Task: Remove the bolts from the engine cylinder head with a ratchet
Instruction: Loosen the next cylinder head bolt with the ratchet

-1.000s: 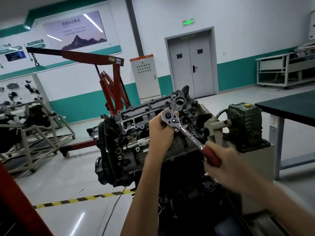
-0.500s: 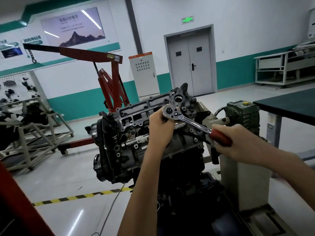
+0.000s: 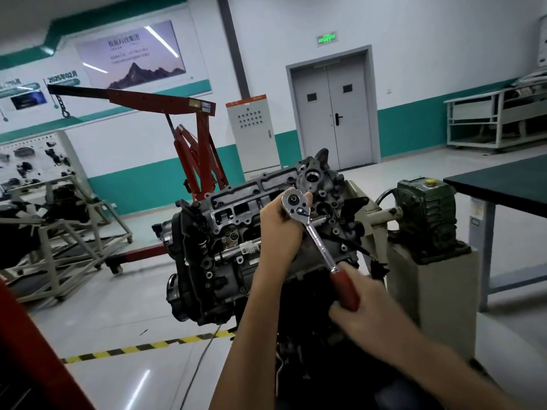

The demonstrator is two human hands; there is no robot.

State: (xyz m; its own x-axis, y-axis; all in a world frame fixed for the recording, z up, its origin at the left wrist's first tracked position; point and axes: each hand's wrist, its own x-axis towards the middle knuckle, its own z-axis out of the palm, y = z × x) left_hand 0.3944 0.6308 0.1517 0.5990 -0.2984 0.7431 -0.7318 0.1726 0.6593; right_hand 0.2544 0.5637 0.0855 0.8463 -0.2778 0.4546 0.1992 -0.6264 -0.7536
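Head view: at frame centre, the left hand (image 3: 281, 229) cups the ratchet (image 3: 316, 241) head against the engine's cylinder head (image 3: 236, 202). The right hand (image 3: 364, 309) clenches the red handle, which points toward 5 o'clock. The rigid steel tool probably levers best when gripped far down the handle.

The one line I can read outright is "2025年02月", on the white wall display board (image 3: 62, 76) at ten o'clock, just above a teal strip. At eleven o'clock the large mountain-scene wall poster (image 3: 130, 54) carries a heading in Chinese characters, too blurred for me to make out. At one o'clock the glowing green exit sign (image 3: 326, 39) over the grey double door (image 3: 333, 113) shows characters I cannot resolve. The small label (image 3: 205, 106) on the red steel hoist boom (image 3: 142, 97) and the white barcode sticker (image 3: 248, 247) on the grey cast-metal engine (image 3: 236, 202) at centre are illegible.
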